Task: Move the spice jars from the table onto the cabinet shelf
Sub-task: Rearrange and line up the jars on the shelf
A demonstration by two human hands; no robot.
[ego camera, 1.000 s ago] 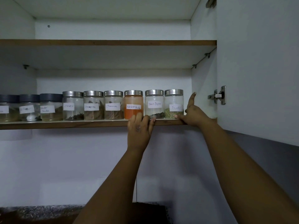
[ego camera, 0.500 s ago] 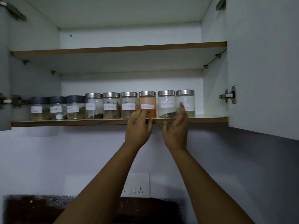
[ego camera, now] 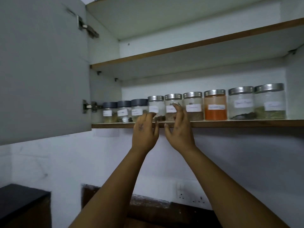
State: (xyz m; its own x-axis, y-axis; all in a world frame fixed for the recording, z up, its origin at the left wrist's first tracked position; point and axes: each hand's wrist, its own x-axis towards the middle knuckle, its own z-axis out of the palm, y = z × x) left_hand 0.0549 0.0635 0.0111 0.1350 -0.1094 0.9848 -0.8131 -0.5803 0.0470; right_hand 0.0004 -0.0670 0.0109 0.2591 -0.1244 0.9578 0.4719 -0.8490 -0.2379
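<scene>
Nine spice jars [ego camera: 215,105] are standing in a row on the cabinet shelf [ego camera: 230,123]. Both hands are hovering at its front edge, left hand [ego camera: 144,130] and right hand [ego camera: 179,129] spread, holding nothing.

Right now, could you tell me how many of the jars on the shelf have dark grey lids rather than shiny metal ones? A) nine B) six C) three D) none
C: the three jars at the left end of the row carry dark grey lids, while the six to their right, among them the orange powder jar, have shiny metal lids.
</scene>
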